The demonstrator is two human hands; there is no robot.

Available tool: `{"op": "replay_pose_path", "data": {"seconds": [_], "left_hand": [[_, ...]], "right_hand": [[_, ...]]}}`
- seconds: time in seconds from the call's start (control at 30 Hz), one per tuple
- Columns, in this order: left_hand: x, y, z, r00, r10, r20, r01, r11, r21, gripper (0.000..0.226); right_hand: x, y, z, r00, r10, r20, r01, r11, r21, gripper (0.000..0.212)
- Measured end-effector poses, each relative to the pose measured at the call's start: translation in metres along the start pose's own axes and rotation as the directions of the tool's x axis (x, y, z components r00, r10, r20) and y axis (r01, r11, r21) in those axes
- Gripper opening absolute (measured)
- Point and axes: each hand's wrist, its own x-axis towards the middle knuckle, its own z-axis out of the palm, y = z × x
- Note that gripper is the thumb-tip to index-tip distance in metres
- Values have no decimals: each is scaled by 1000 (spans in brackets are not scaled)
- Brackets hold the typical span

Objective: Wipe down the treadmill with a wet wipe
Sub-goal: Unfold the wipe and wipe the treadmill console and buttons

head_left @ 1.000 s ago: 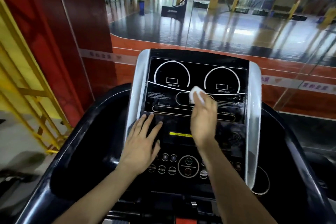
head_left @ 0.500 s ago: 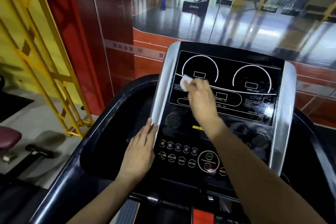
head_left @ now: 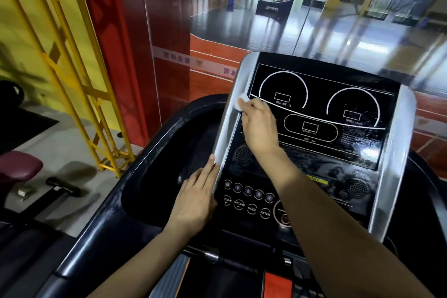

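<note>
Ladder [head_left: 79, 89] left of treadmill [head_left: 326, 113]

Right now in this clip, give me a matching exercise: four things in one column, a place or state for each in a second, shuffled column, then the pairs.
Things
1. wet wipe
2. left hand
3. right hand
4. ENTER button

Places or states
A. flat, fingers straight, along the lower left silver trim
B. bottom row of round buttons, next to MODE
C. pressed at the left silver trim, beside the incline dial
D. fingers curled round the wipe

Pairs: 1-C, 2-A, 3-D, 4-B
</note>
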Motion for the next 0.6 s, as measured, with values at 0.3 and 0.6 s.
{"op": "replay_pose_path", "data": {"seconds": [0.3,0.6], "left_hand": [[-15,-22,8,995,1,-96,-3,1000,-24,70],[-24,-18,10,998,24,-57,-24,1000,14,69]], "right_hand": [[-159,-14,39,924,-319,209,339,938,-67,60],[-143,-16,15,963,-223,154,244,959,-140,58]]}}
